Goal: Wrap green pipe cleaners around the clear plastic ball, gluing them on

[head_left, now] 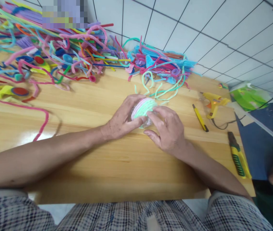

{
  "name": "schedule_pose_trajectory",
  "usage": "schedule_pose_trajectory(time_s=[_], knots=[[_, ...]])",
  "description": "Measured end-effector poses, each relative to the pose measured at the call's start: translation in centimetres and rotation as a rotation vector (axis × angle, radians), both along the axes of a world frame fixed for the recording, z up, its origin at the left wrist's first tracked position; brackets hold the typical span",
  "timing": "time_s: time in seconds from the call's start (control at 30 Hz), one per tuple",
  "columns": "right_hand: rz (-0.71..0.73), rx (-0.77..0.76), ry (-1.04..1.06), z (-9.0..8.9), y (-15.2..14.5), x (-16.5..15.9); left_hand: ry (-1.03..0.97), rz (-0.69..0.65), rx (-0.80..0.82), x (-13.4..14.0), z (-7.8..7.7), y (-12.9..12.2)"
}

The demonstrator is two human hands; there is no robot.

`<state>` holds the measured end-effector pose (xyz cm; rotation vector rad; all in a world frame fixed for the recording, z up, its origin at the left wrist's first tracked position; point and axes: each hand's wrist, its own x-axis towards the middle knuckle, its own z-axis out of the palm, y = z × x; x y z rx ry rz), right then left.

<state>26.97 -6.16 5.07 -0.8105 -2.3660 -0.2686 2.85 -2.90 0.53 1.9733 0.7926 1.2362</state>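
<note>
My left hand (123, 117) and my right hand (167, 128) both grip a small round ball (143, 108) wound from mint-green and pale pink pipe cleaners, held low over the wooden table (98, 160). The left hand cups its left side and the right hand's fingers press its right side. Loose mint-green pipe cleaners (161, 89) lie just behind the ball.
A big heap of coloured pipe cleaners (61, 48) covers the table's back. A long pink strand (42, 123) trails at the left. To the right lie a yellow glue gun (213, 102), a yellow utility knife (200, 118) and yellow-handled pliers (238, 157). A green packet (248, 96) sits beyond.
</note>
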Motion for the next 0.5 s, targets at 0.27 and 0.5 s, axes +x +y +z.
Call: schedule_pose_trajectory(time_s=[0.27,0.5], knots=[[0.014,0.008,-0.007,-0.10,0.02,0.00,0.003,-0.008,0.042,-0.03,0.03,0.01],[-0.016,-0.031,-0.029,-0.33,-0.04,-0.04,-0.016,-0.021,0.075,-0.16,-0.03,0.12]])
